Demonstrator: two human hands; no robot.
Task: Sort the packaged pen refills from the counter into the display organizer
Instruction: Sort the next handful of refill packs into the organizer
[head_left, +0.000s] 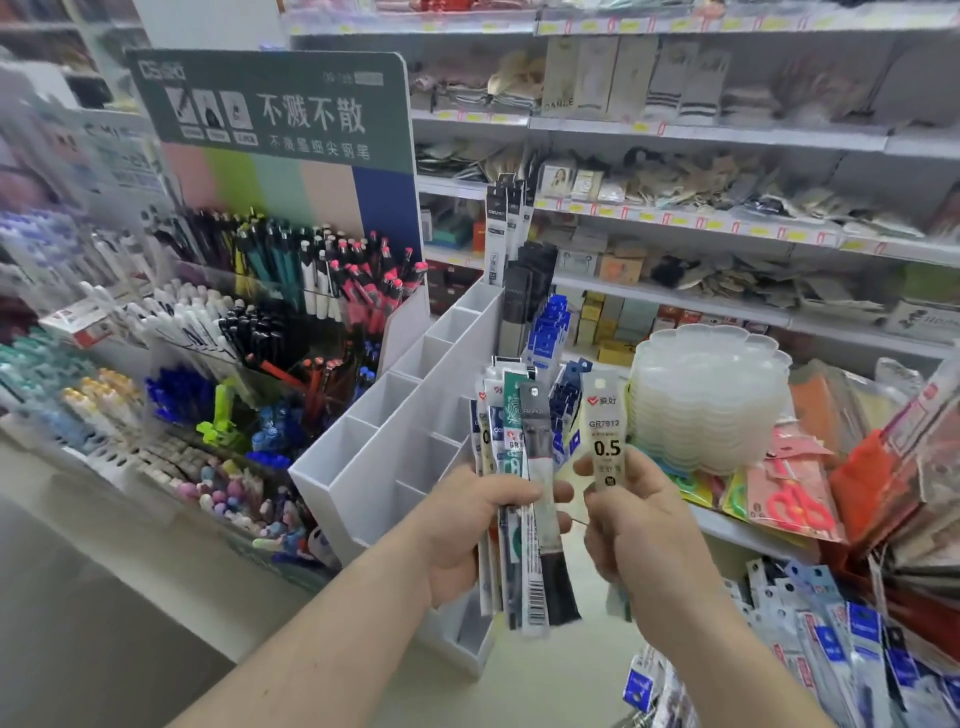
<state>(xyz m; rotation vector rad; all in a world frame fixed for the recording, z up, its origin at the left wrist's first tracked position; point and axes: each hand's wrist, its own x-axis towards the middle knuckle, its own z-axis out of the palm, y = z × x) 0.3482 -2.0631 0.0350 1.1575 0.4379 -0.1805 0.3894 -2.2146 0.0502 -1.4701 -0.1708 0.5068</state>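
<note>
Head view, shop aisle:
- Left hand (470, 525): grasps a fanned bundle of refill packets (511, 467), upright, before the white display organizer (395, 436).
- Right hand (631, 519): pinches a single refill packet (607, 441) marked GR7912 0.5, just beside the bundle.
- Organizer rear compartments: black packets (506, 234) and blue packets (548, 332) standing.
- Lower right: loose refill packets (841, 654) lying heaped.

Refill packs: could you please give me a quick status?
Left hand grips mixed refill bundle. Right hand pinches one 0.5 pack. White organizer ahead, unobstructed.
</note>
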